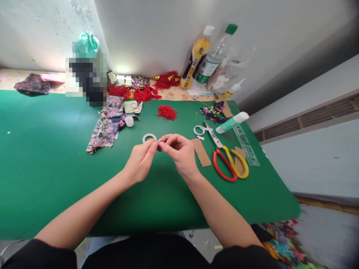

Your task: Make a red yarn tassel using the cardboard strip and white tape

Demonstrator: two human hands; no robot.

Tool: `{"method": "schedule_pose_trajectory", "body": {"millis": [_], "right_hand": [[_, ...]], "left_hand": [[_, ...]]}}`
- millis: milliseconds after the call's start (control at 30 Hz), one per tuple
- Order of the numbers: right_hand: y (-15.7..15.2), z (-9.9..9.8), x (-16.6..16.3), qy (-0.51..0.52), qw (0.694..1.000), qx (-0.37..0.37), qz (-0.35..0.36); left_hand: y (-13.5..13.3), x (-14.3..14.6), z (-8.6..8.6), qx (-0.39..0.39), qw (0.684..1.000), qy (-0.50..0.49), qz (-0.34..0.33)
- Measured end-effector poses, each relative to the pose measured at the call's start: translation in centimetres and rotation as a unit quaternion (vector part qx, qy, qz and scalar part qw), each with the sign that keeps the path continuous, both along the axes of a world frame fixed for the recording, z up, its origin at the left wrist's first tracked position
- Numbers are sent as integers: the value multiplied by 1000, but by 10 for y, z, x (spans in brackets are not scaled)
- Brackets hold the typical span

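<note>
My left hand (141, 158) and my right hand (178, 151) meet over the green table mat, both pinched closed at the fingertips. Something small and pale shows between them, too small to name. A narrow white tape roll (149, 136) appears just beyond my left fingers, its lower part hidden; I cannot tell whether the hand holds it or it lies on the mat. Past my fingertips lies a red tassel (167, 113). Right of my right hand are a brown cardboard strip (201, 152), another white tape roll (198, 130) and scissors (218, 144) with red and yellow handles.
Floral fabric (105, 123) and a small white cap (129, 121) lie left of centre. A glue stick (231, 123) and a clear ruler (246, 145) lie right. Red tassels (146, 94), a yellow bottle (196, 56) and a green-capped bottle (210, 65) line the wall.
</note>
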State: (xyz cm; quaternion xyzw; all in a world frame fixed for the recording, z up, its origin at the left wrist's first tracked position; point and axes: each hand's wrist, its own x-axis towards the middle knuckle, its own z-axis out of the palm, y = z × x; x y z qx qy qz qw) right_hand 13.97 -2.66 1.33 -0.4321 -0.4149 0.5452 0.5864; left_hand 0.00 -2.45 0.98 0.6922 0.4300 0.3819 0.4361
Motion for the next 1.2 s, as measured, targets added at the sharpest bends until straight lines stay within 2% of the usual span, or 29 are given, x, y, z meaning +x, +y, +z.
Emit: {"method": "schedule_pose_trajectory", "body": {"millis": [133,267,567,667,900,1000,1100,1200], "right_hand": [[0,0,0,3,1000,-2,5],[-1,1,-1,16,1000,6,7],[-3,3,-1,-2,1000,28,10],[-2,3,-1,-8,999,40,10],[-2,-1,0,17,999,43,12],[-2,1,1,5,999,46,-8],[-2,3,2,-8,999,35,-27],[-2,3,1,7,999,32,-28]], "left_hand": [[1,0,-6,-73,995,-74,-4],[1,3,-3,-128,983,-134,0],[4,6,5,-272,929,-248,-35],[5,4,6,-283,925,-248,-51],[6,3,3,-238,945,-220,-50],[4,3,4,-154,968,-196,41],[0,1,5,50,983,-119,129],[-4,-1,4,259,956,-9,134]]}}
